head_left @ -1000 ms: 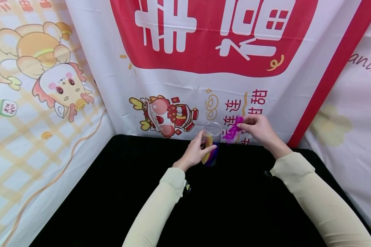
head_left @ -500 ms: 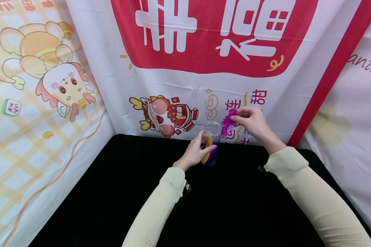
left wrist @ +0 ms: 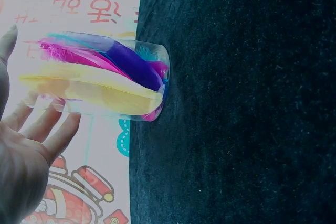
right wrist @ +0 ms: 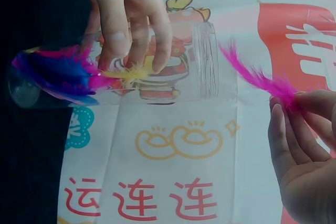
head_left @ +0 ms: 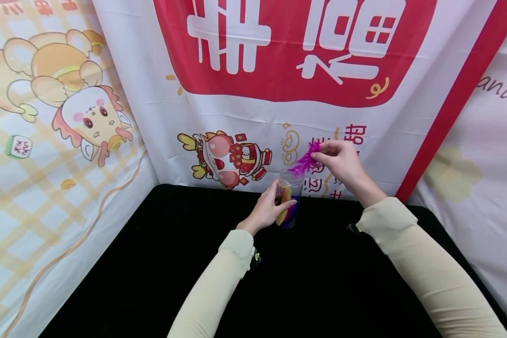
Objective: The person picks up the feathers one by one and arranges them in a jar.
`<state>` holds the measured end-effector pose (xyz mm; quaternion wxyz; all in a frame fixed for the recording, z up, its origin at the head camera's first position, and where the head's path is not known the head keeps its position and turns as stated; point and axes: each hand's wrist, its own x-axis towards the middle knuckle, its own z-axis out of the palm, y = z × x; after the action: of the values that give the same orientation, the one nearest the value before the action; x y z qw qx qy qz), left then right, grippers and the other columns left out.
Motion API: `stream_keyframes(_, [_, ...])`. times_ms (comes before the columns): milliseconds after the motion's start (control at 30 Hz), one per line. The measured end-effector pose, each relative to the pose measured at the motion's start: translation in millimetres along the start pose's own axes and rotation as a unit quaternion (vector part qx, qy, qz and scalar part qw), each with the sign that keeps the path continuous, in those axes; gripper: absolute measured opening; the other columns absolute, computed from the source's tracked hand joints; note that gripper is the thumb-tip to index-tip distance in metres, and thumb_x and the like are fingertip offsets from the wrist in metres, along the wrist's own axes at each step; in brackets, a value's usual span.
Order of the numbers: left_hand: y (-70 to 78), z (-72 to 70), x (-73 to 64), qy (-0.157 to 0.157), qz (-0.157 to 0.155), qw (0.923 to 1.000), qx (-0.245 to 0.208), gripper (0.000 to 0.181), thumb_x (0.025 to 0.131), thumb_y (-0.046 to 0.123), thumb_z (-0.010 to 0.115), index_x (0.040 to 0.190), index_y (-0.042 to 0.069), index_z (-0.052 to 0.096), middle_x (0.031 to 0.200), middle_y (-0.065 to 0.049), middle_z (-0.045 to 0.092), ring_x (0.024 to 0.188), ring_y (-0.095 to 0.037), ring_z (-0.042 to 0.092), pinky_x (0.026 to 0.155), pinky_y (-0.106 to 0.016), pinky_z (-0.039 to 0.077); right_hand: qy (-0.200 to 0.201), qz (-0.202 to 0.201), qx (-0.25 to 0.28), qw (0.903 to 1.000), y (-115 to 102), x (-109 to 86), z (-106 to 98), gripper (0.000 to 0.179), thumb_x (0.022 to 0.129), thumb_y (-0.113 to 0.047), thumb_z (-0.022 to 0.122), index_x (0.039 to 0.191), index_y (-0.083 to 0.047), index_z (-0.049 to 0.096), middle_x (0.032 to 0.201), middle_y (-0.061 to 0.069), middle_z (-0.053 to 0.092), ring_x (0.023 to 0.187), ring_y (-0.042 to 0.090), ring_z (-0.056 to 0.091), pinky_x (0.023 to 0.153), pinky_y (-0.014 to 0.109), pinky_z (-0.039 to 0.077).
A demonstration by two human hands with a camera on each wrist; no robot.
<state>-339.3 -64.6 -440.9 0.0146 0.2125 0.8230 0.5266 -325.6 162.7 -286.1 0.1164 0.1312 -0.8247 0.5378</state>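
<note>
My left hand (head_left: 265, 209) grips a clear plastic jar (right wrist: 181, 85) from its left side, fingers and thumb around the wall. Inside lie several feathers: a yellow feather (left wrist: 100, 90), a dark blue feather (left wrist: 134, 66) and pink ones, bunched toward the base. The jar has no lid and its threaded mouth faces up in the head view. My right hand (head_left: 340, 159) pinches a magenta feather (right wrist: 260, 80) between thumb and fingertips. That feather's free tip points at the jar's mouth, right at the rim in the right wrist view and overlapping it in the head view.
A black-covered table (head_left: 194, 263) lies under both forearms. Close behind the jar hangs a white printed cloth (head_left: 245, 112) with a red panel. Another patterned cloth (head_left: 67, 188) borders the table on the left, and a pale cloth (head_left: 469, 173) on the right.
My right hand has moved left and slightly up, bringing the magenta feather from beside the jar to its mouth, tip now toward the opening. My left hand and the jar have stayed in place.
</note>
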Motion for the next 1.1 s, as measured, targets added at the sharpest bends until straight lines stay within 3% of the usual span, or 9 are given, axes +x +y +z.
stream_keyframes(233, [0.3, -0.2, -0.7, -0.003, -0.002, 1.0000, -0.002, 0.067, 0.099, 0.041, 0.068, 0.154, 0.027, 0.033, 0.140, -0.001, 0.052, 0.135, -0.028, 0.054, 0.109, -0.044, 0.048, 0.003, -0.019, -0.053, 0.9984, -2, 2.7, 6, 0.018, 0.093, -0.014, 0.077, 0.104, 0.000, 0.076, 0.095, 0.007, 0.076, 0.082, 0.010, 0.066, 0.069, 0.021, 0.052])
stream_keyframes(400, [0.0, 0.3, -0.8, -0.003, -0.004, 0.9999, -0.009, 0.069, 0.099, 0.041, 0.068, 0.156, 0.029, 0.031, 0.142, -0.001, 0.052, 0.136, -0.028, 0.053, 0.109, -0.045, 0.048, -0.016, -0.036, -0.095, 0.9947, -4, 3.9, 13, 0.016, 0.093, -0.013, 0.077, 0.104, -0.002, 0.077, 0.098, 0.013, 0.076, 0.084, 0.016, 0.068, 0.068, 0.021, 0.054])
stream_keyframes(700, [-1.1, 1.6, -1.9, -0.004, -0.010, 0.9998, -0.019, 0.066, 0.098, 0.045, 0.068, 0.153, 0.030, 0.034, 0.141, 0.001, 0.052, 0.136, -0.027, 0.053, 0.109, -0.044, 0.048, -0.055, -0.085, -0.162, 0.9816, -1, 3.1, 30, 0.011, 0.092, -0.011, 0.077, 0.099, -0.003, 0.079, 0.091, 0.012, 0.077, 0.082, 0.024, 0.071, 0.071, 0.034, 0.057])
stream_keyframes(933, [-0.3, 1.4, -2.3, -0.004, -0.009, 0.9999, -0.012, 0.075, 0.094, 0.057, 0.066, 0.156, 0.030, 0.032, 0.144, 0.001, 0.050, 0.136, -0.025, 0.053, 0.108, -0.043, 0.049, -0.056, -0.070, -0.179, 0.9797, 5, 1.4, 38, 0.012, 0.092, -0.012, 0.077, 0.100, -0.003, 0.079, 0.092, 0.013, 0.076, 0.082, 0.025, 0.070, 0.073, 0.041, 0.057])
stream_keyframes(1100, [0.2, 0.9, -1.8, -0.001, -0.002, 1.0000, -0.008, 0.071, 0.096, 0.052, 0.067, 0.154, 0.028, 0.034, 0.140, 0.002, 0.052, 0.134, -0.020, 0.052, 0.109, -0.042, 0.048, -0.078, -0.038, -0.182, 0.9794, 7, -0.7, 40, 0.014, 0.093, -0.016, 0.077, 0.101, -0.005, 0.080, 0.093, 0.010, 0.077, 0.083, 0.023, 0.071, 0.074, 0.040, 0.057])
